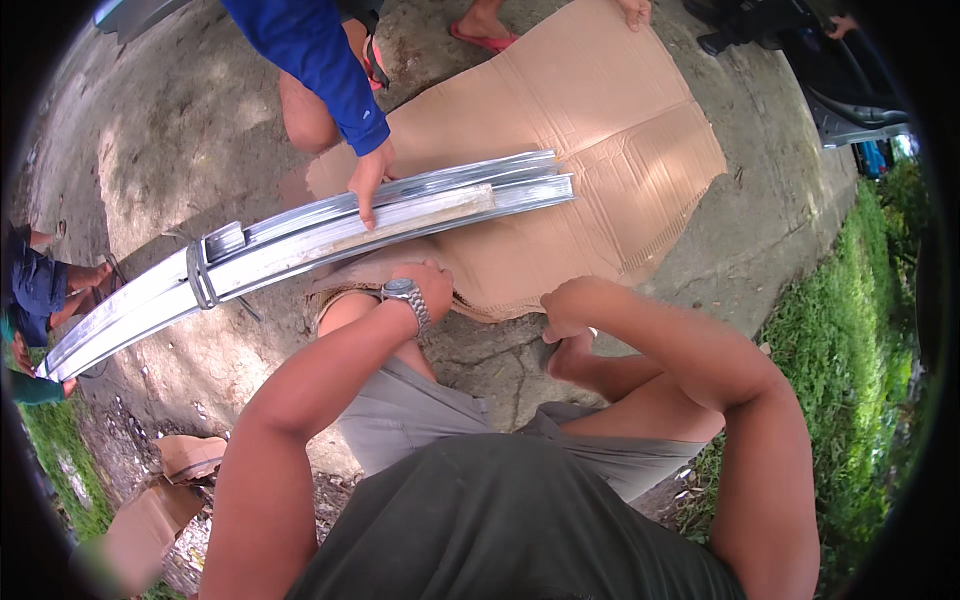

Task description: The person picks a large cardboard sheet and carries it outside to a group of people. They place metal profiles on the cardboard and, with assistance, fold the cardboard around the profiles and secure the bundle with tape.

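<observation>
A large sheet of brown cardboard lies creased and partly lifted in front of me. Closed on its near edge is my left hand, with a wristwatch on that arm. My right hand grips the same edge farther right, fingers curled and partly hidden. Across the cardboard's left part rests a long bundle of shiny metal channels, bound by a dark cord. A blue-sleeved person's hand presses on the bundle. Another person's hand holds the cardboard's far edge.
At the far left a person's hand touches the bundle's end. Torn cardboard pieces lie at the lower left. Cracked concrete spreads below, with grass along the right. A dark vehicle part stands at the upper right.
</observation>
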`<action>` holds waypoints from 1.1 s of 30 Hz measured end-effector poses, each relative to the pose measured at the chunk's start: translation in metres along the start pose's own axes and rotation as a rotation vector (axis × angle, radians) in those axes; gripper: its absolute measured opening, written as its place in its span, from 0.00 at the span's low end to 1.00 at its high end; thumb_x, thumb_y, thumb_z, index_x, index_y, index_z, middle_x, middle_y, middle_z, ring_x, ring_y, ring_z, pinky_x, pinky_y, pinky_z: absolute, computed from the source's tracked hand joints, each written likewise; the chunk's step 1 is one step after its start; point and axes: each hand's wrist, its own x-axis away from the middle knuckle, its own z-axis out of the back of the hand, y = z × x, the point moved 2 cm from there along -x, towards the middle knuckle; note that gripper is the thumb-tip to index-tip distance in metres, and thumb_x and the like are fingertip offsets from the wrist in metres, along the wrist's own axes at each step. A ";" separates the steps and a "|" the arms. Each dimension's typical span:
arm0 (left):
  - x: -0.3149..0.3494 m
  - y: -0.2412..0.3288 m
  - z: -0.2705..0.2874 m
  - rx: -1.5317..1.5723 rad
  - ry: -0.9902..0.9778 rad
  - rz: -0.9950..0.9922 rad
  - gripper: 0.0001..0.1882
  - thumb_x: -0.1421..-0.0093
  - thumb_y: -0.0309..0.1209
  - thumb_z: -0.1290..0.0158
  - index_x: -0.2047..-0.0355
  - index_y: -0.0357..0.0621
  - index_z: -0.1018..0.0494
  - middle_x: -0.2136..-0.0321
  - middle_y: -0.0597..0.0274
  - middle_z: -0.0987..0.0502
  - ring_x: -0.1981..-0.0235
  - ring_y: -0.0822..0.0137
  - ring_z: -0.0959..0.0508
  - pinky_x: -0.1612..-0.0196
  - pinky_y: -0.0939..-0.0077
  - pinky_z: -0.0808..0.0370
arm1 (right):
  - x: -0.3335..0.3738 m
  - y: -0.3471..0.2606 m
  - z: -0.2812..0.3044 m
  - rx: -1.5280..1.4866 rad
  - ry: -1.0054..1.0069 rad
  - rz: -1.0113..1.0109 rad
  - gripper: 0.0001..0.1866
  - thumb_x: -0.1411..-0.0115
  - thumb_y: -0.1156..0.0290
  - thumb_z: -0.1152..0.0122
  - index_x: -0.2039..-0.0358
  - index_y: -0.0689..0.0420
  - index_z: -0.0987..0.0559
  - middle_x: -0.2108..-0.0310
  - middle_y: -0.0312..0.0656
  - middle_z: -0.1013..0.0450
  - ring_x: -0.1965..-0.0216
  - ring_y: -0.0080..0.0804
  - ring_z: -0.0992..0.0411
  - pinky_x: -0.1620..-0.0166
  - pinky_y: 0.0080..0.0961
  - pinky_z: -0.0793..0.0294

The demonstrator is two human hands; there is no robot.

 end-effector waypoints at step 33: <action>-0.017 0.018 0.005 0.288 -0.137 -0.185 0.44 0.41 0.57 0.41 0.30 0.50 0.39 0.44 0.44 0.24 0.44 0.46 0.23 0.43 0.51 0.26 | 0.150 -0.044 0.042 -0.182 0.731 0.399 0.38 0.43 0.53 0.29 0.36 0.55 0.31 0.46 0.50 0.27 0.46 0.52 0.27 0.42 0.45 0.29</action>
